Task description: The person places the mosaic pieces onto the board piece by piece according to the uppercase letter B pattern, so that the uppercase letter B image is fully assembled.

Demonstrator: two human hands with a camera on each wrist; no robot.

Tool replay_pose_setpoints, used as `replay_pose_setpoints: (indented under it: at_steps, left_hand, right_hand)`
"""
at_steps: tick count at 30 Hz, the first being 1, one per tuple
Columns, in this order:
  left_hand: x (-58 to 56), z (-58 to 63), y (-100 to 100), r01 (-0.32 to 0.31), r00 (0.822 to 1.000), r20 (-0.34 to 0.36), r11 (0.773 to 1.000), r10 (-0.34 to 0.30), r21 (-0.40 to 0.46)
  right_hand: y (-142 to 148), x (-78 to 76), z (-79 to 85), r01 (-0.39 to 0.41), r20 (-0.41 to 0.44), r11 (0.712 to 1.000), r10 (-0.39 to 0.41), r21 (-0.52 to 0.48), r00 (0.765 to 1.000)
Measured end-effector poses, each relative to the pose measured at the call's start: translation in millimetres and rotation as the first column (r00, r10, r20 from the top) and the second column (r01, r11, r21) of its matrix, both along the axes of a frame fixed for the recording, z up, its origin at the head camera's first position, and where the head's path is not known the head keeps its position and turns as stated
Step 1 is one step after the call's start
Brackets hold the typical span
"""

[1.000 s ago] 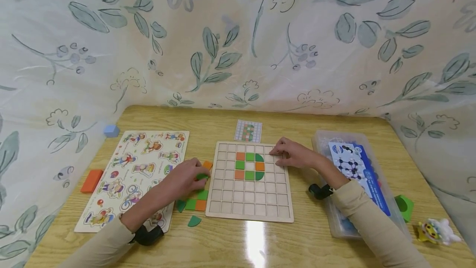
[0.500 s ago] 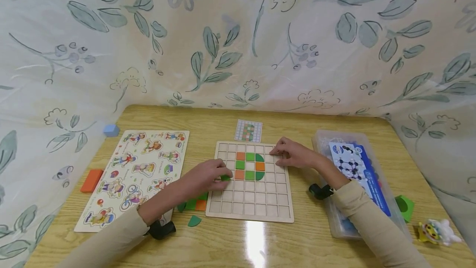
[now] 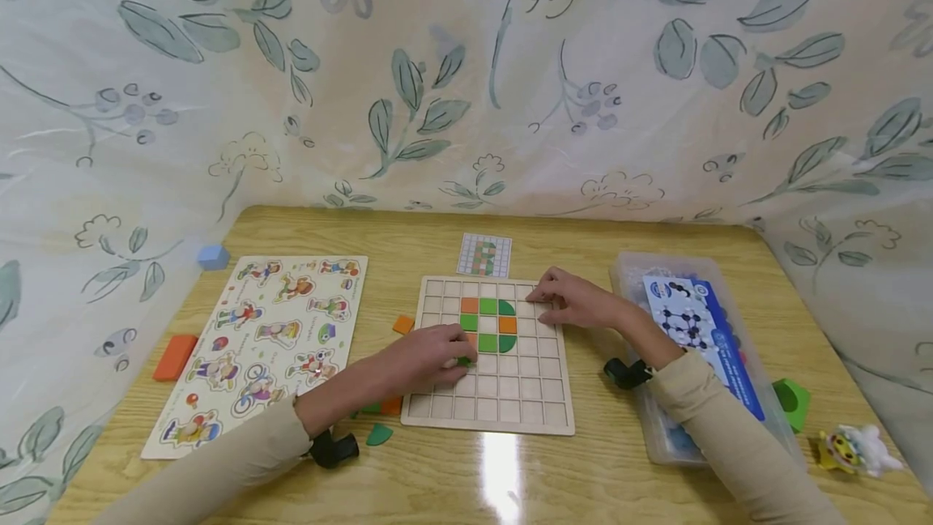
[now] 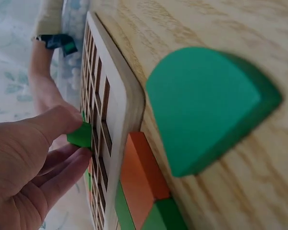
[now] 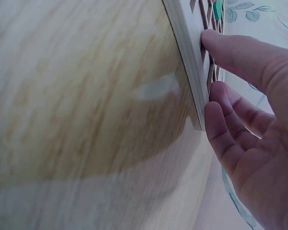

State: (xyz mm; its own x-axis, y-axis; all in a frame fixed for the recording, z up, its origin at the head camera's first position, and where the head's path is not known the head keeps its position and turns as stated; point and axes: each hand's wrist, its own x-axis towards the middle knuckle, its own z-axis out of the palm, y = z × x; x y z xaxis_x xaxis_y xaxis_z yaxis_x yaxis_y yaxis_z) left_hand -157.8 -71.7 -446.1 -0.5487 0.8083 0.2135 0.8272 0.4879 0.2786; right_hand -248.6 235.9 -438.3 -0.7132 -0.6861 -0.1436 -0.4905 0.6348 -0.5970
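Observation:
A square wooden grid board lies mid-table, with orange, green and rounded dark-green tiles set in its upper cells. My left hand is over the board's left half, just below the lower-left orange tile. Between its thumb and fingers it pinches a green tile, held at the grid's surface; whether the tile sits in a cell cannot be told. My right hand rests its fingertips on the board's upper right edge, fingers loosely bent and holding nothing. A small pattern card lies behind the board.
Left of the board lie an orange tile, a green quarter-round piece and more tiles partly under my left arm. A picture puzzle board stands further left. A plastic box and a small toy figure are at the right.
My left hand has moved right from the loose tiles onto the board, carrying the green tile. The orange tile beside the board is now uncovered. My right hand has stayed in place.

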Motion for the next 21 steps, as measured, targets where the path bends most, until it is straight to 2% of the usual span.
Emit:
replay_pose_setpoints:
  at_steps: [7, 12, 15, 21]
  left_hand:
    - [-0.7, -0.9, -1.0, 0.007, 1.0, 0.011, 1.0, -0.007, -0.014]
    - [-1.0, -2.8, -1.1, 0.023, 1.0, -0.015, 1.0, -0.022, 0.012]
    - [-0.5, -4.6, -2.5, 0.025, 0.998, -0.063, 1.0, -0.026, -0.011]
    - [3.5, -5.6, -6.7, 0.026, 0.982, -0.18, 0.991, -0.049, -0.13]
  right_hand:
    - [1.7, 0.4, -1.9, 0.001, 0.016, 1.0, -0.001, -0.003, 1.0]
    - [2.1, 0.2, -3.5, 0.005, 0.021, 1.0, -0.005, 0.001, 1.0]
    - [1.8, 0.0, -2.7, -0.001, 0.02, 1.0, 0.001, -0.005, 1.0]
    - [1.6, -0.9, -1.0, -0.022, 0.002, 1.0, 0.022, -0.013, 1.0]
